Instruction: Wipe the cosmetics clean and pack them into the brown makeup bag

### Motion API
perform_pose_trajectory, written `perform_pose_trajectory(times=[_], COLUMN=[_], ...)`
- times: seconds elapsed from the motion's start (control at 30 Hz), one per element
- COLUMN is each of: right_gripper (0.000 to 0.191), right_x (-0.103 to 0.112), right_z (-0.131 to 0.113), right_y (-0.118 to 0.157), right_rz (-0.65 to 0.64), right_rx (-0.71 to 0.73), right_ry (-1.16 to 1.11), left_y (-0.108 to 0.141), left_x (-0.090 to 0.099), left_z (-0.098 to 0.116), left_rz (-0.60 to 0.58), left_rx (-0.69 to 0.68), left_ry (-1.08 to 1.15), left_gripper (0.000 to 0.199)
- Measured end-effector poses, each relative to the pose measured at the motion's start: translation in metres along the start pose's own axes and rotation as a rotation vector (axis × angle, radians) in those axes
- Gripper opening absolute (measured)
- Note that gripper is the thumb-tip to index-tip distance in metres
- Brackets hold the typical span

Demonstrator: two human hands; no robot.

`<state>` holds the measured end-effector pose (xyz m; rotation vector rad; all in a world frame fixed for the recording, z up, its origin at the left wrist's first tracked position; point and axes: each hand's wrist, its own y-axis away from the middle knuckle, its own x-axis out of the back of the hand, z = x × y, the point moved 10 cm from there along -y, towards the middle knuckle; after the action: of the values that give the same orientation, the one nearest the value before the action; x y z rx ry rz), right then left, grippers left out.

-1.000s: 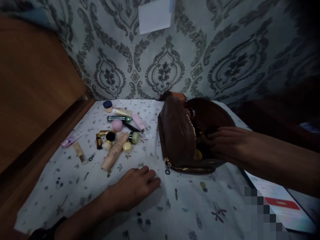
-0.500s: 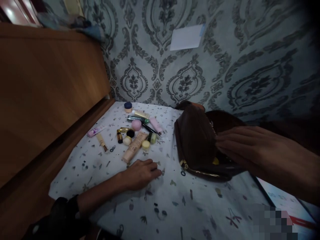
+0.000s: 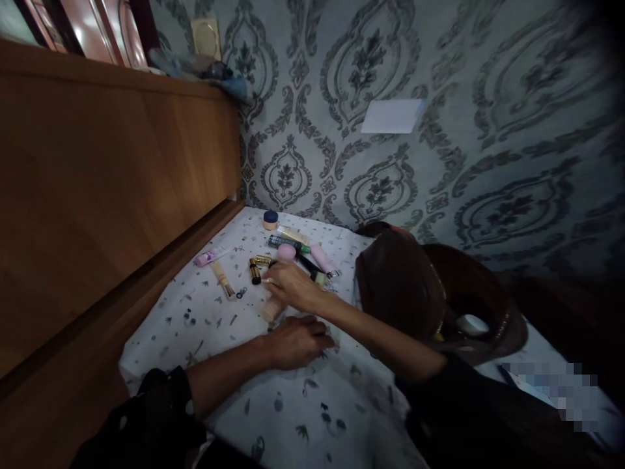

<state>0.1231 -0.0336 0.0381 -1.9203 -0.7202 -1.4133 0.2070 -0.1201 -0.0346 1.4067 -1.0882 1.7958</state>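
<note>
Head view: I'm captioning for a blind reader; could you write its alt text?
A person's right hand is among small tubes and jars on a white patterned cloth; the left hand rests closer to the viewer. An open brown bag sits to the right.

Your right hand [image 3: 293, 284] covers one end of the beige tube [image 3: 271, 310]; can't tell what your fingertips grip. Shadow obscures most of your brown bag's [image 3: 398, 286] inside. Mosaic blurs the flat object [image 3: 533, 392] beyond your right sleeve [image 3: 469, 400].
</note>
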Motion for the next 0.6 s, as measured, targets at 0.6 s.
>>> perform_pose_trajectory(times=[0.6], right_gripper=[0.035], right_x=[-0.014], right_z=[0.024], right_y=[-0.037], right_rz=[0.109], right_rx=[-0.224], right_ry=[-0.333], left_y=[0.018], left_x=[0.035], left_z=[0.014], left_rz=[0.298], left_rx=[-0.179], left_ry=[-0.089], left_gripper=[0.011])
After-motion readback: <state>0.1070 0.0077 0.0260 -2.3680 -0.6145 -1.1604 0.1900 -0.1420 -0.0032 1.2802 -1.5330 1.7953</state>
